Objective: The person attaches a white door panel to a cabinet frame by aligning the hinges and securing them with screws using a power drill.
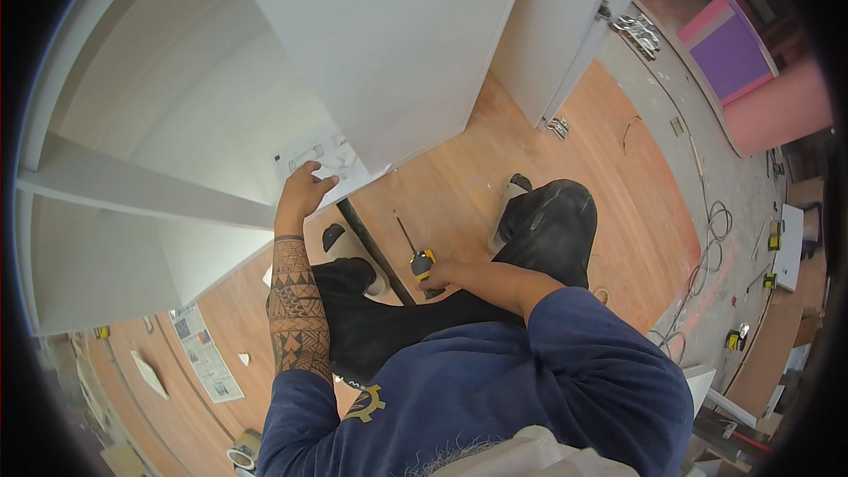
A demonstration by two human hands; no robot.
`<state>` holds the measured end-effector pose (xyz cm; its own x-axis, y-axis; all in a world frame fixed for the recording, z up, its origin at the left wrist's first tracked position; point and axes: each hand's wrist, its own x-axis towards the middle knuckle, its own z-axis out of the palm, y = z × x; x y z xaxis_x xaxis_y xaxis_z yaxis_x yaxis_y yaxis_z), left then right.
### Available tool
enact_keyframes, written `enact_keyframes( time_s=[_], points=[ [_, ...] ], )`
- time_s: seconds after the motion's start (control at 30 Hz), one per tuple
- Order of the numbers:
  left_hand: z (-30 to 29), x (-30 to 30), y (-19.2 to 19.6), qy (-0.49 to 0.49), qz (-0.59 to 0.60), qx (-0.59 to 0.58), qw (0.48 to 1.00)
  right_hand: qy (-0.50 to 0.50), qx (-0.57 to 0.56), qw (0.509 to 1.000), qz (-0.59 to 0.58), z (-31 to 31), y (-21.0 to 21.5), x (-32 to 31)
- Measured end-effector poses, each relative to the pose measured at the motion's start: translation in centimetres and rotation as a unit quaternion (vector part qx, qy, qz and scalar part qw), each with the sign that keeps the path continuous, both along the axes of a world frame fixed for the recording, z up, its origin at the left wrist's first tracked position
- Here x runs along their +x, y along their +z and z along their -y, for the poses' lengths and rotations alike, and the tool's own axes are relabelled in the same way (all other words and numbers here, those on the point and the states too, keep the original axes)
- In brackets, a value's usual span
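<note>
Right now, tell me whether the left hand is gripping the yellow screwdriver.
No. The left hand rests on a printed sheet against the white cabinet, while the right hand holds the yellow-handled screwdriver.

Joinery or fit-out workshop, mid-assembly. Evidence, placed relative to the large white cabinet (291, 62): unfinished white carcass with open door and bare shelves, filling the upper left; orange-brown board floor (609, 177) beneath and to its right, dusty; loose metal hinges (638, 33) just beyond its door edge; coiled cables (707, 247) well to its right; yellow-and-black power tools (776, 234) farther right, beside stacked boards; pink and purple panels (738, 57) at far upper right (painted, leaning); sheets of newspaper (205, 355) on the floor below its left end.
</note>
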<state>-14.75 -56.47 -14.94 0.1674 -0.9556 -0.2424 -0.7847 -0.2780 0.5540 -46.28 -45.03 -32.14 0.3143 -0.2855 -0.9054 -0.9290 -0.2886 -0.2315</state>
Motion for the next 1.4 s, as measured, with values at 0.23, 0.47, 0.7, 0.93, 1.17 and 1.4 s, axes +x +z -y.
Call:
enact_keyframes(
  time_s=[0.23,0.47,0.7,0.93,1.17,1.4],
  points=[
    [-2.4,0.4,1.6,0.004,-0.027,0.04,0.999,-0.24,-0.035,0.967,0.077,-1.5,-1.5,-1.0],
    [-4.5,2.1,-0.5,-0.108,-0.014,0.076,0.991,-0.404,0.02,0.899,0.166,0.9,3.6,-0.7],
    [-10.6,-1.2,-3.3,-0.282,-0.098,0.153,0.942,-0.351,0.057,0.9,0.252,5.3,16.6,3.3],
    [-12.8,-4.0,-1.5,-0.058,-0.26,-0.048,0.963,-0.416,0.086,0.842,0.333,8.4,22.4,10.8],
    [-10.4,-0.6,0.2,0.295,-0.494,-0.179,0.798,-0.102,-0.537,0.531,0.648,11.9,39.8,12.9],
    [-7.6,-0.8,2.8,0.265,-0.515,-0.244,0.778,-0.102,-0.898,0.021,0.428,22.3,53.7,16.3]
  ],
)
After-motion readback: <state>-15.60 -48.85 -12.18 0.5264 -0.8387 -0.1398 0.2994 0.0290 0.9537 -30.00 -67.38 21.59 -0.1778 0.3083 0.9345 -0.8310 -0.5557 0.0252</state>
